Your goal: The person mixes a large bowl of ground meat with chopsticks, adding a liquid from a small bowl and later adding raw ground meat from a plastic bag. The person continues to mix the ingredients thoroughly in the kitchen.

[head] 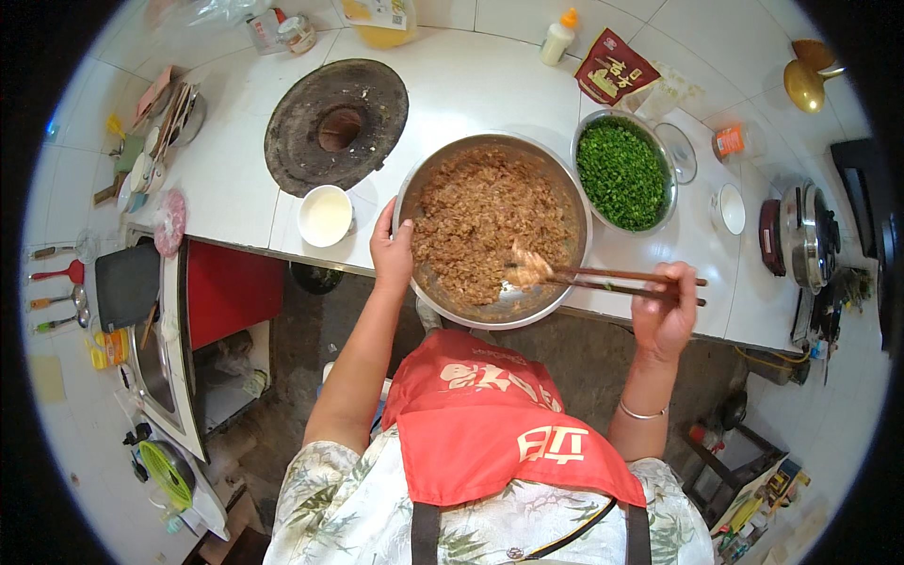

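Note:
A wide stainless steel bowl (580, 244) of seasoned minced meat (487, 212) stands at the counter's front edge. My left hand (393, 248) grips its left rim, thumb over the edge. With my right hand (667, 304) I hold a pair of wooden chopsticks (600, 280), whose tips are in the meat at the lower right. A blurred clump of mince clings around the tips, and bare metal shows below it. Beyond the bowl's right side sits a metal basin (671, 201) of chopped green herbs or scallions (621, 173). Left of the bowl is a white cup (325, 216) with pale contents.
A dark round chopping block (282, 134) with a hollowed centre lies at the back left. Toward the back are a squeeze bottle (558, 39) and a red packet (613, 69). At right stand a small white bowl (729, 210) and an electric cooker (805, 233). A sink (157, 367) is left.

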Available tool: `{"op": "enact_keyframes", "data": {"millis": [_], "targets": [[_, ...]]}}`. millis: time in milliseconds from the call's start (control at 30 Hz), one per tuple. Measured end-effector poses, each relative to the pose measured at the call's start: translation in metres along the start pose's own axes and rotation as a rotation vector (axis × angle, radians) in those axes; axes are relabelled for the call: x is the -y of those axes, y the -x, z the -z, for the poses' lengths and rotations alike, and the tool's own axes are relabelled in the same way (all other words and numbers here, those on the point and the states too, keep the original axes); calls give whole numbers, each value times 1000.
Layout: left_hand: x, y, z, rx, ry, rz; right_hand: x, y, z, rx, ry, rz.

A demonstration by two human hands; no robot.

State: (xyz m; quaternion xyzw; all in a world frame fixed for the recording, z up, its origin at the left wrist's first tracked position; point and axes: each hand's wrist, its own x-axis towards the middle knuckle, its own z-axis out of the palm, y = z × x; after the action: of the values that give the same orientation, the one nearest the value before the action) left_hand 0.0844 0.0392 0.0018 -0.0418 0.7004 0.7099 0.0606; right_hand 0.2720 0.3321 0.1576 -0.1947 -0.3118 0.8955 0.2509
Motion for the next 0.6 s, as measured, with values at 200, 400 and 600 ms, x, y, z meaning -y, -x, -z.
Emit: {"op": "enact_keyframes", "data": {"millis": [200, 400, 600], "targets": [[2, -1, 2, 18, -33, -16, 40, 16, -51, 518, -166, 151], [-7, 2, -2, 2, -26, 38, 59, 10, -79, 626, -286, 128], [-2, 0, -1, 8, -6, 12, 60, 3, -76, 673, -303, 104]]}}
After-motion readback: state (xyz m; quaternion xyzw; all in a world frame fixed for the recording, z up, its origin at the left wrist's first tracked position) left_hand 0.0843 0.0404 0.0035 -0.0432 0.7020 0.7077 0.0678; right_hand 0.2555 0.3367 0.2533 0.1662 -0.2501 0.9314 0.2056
